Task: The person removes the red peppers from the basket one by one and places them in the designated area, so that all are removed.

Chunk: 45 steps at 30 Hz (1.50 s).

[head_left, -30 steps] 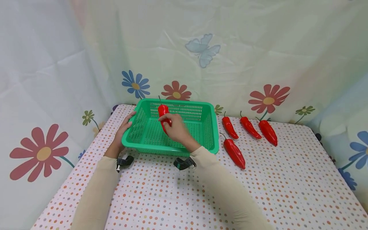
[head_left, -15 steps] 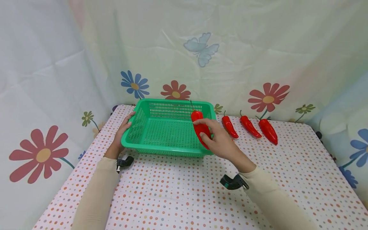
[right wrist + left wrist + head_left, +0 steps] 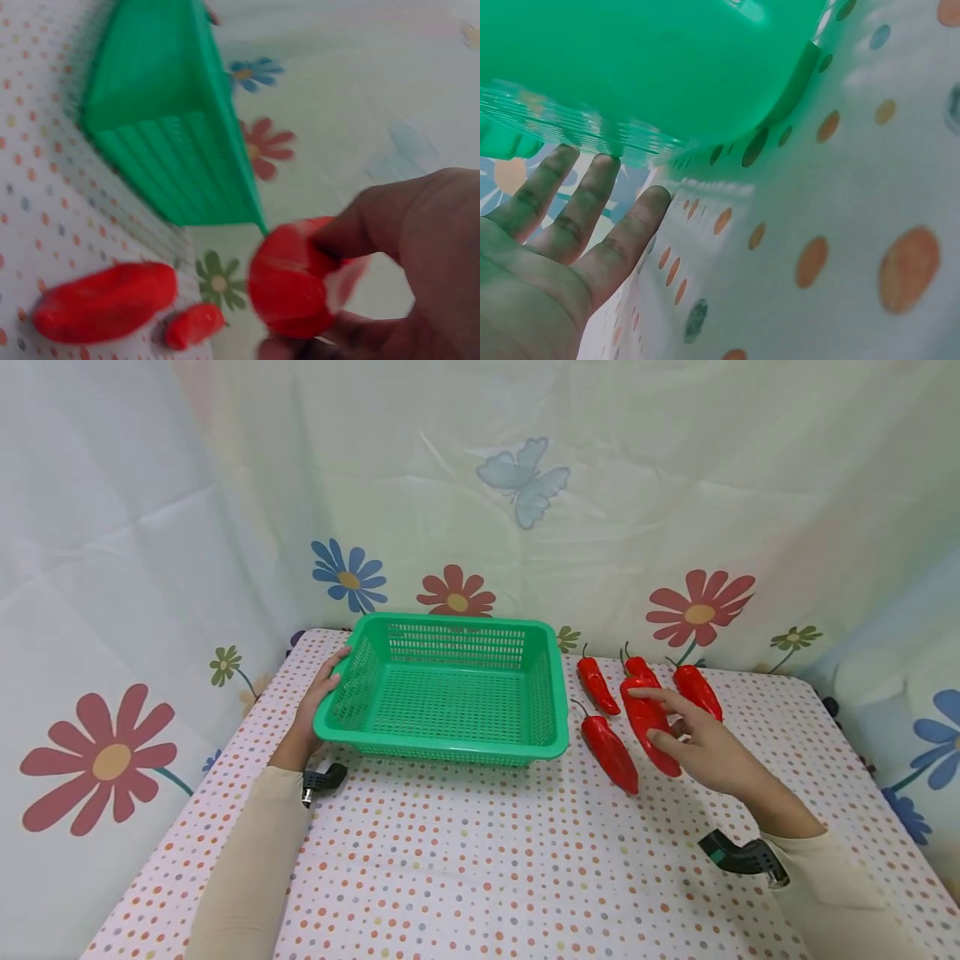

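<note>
My right hand (image 3: 701,743) pinches a red pepper (image 3: 643,714) between thumb and fingers over the table's right half. In the right wrist view the held pepper (image 3: 289,289) is seen end-on, blurred, with the fingers around it. A green plastic basket (image 3: 450,750) with slotted walls stands left of it, nothing lying inside. Against the basket's left side rests my left hand (image 3: 313,702); in the left wrist view its fingers (image 3: 619,247) are extended, tips at the basket's wall (image 3: 652,82).
Right of the basket lie more red peppers: one nearer the front (image 3: 609,753), one by the back corner (image 3: 597,685), one partly behind the held pepper (image 3: 641,670) and one farther right (image 3: 697,691). A dotted cloth (image 3: 465,860) covers the table; a flowered curtain (image 3: 420,485) hangs behind.
My right hand has carried the red pepper from over the basket to the right, out above the table among the other peppers. The left hand has stayed at the basket.
</note>
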### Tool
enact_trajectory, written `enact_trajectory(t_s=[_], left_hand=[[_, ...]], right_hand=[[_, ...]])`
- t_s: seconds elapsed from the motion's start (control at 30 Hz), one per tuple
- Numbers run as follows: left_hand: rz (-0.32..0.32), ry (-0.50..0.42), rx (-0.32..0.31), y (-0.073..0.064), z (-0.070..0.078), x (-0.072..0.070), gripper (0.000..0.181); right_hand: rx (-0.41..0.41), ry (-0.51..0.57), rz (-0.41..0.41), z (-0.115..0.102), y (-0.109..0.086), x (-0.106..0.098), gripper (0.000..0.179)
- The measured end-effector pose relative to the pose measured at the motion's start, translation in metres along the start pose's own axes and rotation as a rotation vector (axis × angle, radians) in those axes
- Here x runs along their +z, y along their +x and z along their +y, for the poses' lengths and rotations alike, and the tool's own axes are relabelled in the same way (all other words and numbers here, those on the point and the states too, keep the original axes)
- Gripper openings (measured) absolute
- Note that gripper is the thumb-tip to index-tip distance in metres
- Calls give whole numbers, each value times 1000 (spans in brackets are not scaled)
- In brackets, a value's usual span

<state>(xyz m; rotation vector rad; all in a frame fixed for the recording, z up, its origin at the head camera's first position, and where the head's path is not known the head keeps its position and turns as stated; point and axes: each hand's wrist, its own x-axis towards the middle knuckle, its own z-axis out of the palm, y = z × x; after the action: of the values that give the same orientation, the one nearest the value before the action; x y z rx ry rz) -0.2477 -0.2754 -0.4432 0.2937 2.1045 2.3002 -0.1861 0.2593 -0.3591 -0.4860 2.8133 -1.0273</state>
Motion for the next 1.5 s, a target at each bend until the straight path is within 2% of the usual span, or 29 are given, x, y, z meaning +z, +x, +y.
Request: enact_trajectory(t_s=[0.17,0.37,0.5,0.83,0.97,1.27,1.43,1.5], left_hand=[[0,-7,-3,-2,3,0,52],[-8,-4,4,-4,3,0,52],[-26,-15,3,-3,2,0,53],[-15,-28,-2,-3,5,0,53],[-10,-28,-10,-4,7,1,53],[-11,-17,2,-2,4,-1,53],[-1,-12,12,1,-1,-1,53],[1,-9,14,3,-4,-1,52]], right_hand=[[97,21,-83,31,-3,-13,65],[147,-92,-140,67,5,2,57],[158,-127,-150,80,6,13,56],[132,-208,-154,82,11,22,57],[152,-240,-149,82,12,23,59],[178,-274,-85,81,12,25,65],[211,-259,-51,76,6,15,66],[229,-266,-13,71,1,10,66]])
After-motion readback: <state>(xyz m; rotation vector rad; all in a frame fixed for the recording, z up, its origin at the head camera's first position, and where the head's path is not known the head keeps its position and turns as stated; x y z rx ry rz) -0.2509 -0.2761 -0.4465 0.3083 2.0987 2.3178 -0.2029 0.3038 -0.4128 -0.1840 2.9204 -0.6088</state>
